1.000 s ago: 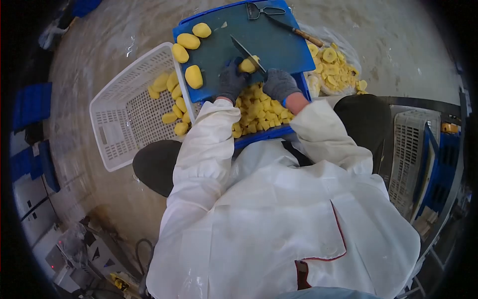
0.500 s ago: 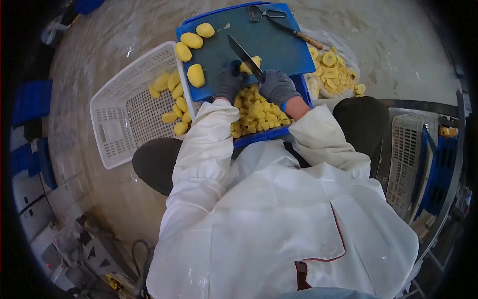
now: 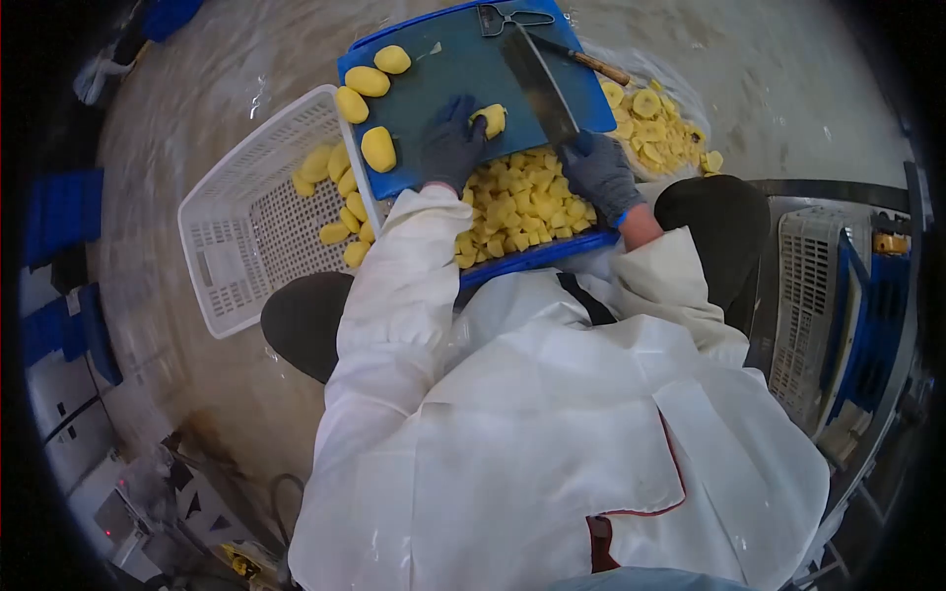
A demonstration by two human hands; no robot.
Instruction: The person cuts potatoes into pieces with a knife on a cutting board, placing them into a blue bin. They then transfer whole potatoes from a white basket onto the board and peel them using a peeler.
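My left hand (image 3: 451, 146), in a grey knit glove, grips a cut peeled potato (image 3: 492, 120) on the blue cutting board (image 3: 434, 94). My right hand (image 3: 599, 177), gloved the same way, is closed round the handle of a broad-bladed knife (image 3: 540, 87). The blade is to the right of the potato and apart from it, slanting toward the board's far right corner. Below the board's near edge, a blue crate (image 3: 532, 260) holds many potato cubes (image 3: 527, 209). Whole peeled potatoes (image 3: 378, 149) lie along the board's left side.
A peeler (image 3: 514, 20) and a wooden-handled knife (image 3: 601, 68) lie at the board's far right. Left stands a white perforated basket (image 3: 212, 236) with peeled potatoes. A plastic bag with potato scraps (image 3: 648, 128) is on the right, and a metal frame (image 3: 828, 191) stands beyond my knee.
My right hand has moved right and slightly nearer me, taking the knife off the potato. The board appears shifted slightly left, and more cubes show in the crate. My left hand stays by the potato.
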